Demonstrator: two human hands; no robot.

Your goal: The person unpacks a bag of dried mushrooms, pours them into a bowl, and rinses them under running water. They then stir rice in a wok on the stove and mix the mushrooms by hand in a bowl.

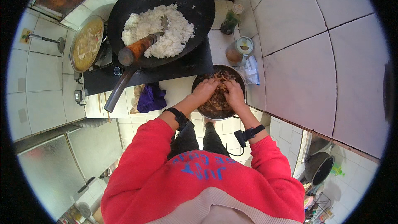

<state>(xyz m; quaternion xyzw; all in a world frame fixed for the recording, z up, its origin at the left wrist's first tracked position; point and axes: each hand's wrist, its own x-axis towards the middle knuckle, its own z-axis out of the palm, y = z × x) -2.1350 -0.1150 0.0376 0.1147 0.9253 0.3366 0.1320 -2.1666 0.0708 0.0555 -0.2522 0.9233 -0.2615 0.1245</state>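
Both hands are over a round metal pot (218,117) that holds brown shredded food (219,99), perhaps meat. My left hand (205,91) reaches in from the left and my right hand (233,92) from the right, their fingertips close together at a piece of the food. Whether each hand grips it by itself is hard to tell. Up and to the left, a large black wok (199,3) holds white rice (177,34). A spatula with a wooden handle (136,49) has its blade in the rice, and the wok's long handle (119,91) points toward me.
A pan of yellowish soup (87,43) stands left of the wok on the black stove (186,73). Right of the wok are a glass bottle (231,18), a lidded jar (238,51) and a plastic bag (250,71) beside the tiled wall. A purple cloth (151,98) lies below the stove's front edge.
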